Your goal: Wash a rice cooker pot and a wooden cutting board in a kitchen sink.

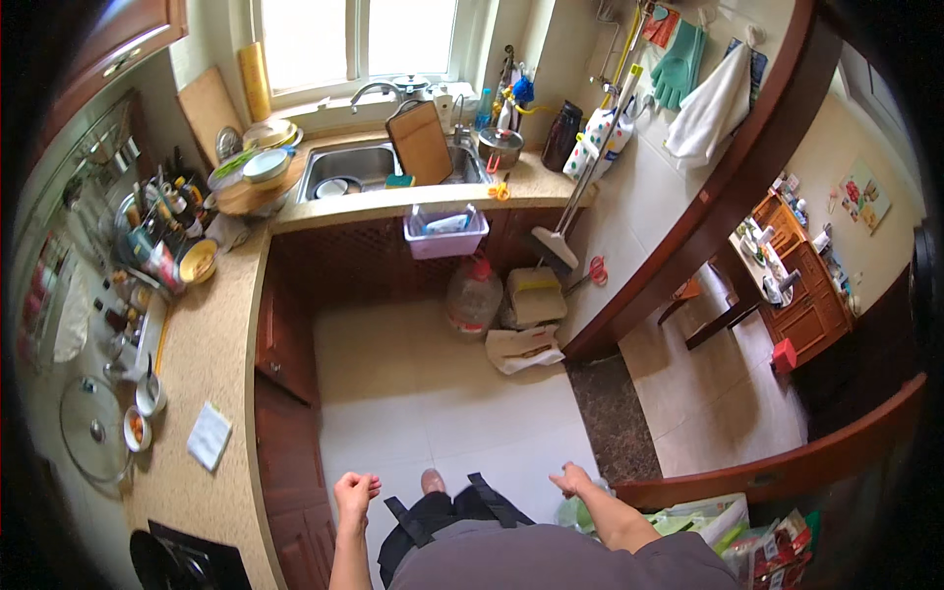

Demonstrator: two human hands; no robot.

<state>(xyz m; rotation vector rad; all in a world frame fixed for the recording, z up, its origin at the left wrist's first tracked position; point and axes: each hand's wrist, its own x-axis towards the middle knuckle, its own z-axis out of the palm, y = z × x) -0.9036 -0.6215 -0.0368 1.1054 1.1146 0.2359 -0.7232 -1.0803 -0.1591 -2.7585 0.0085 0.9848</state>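
Loosely curled, my left hand (355, 495) hangs over the floor beside the wooden cabinets (289, 457), with nothing visible in it. My right hand (571, 480) is held out to the other side, its fingers partly extended and nothing seen in them. Just below that hand is a pale green plastic bag (579, 510), partly covered by my forearm. Left of my left hand, a folded white cloth (209, 436) lies on the countertop (195, 346). Two white bowls stand near it, one with a dark-handled utensil (150, 392), the other with orange pieces (137, 429).
Ahead are a steel sink (350, 166) with a cutting board (420, 141) and a lilac bin (446, 240) on the cabinet front. A large plastic bottle (474, 299), dustpan (537, 295) and broom (554, 249) stand on the floor. A doorway threshold (613, 420) lies right.
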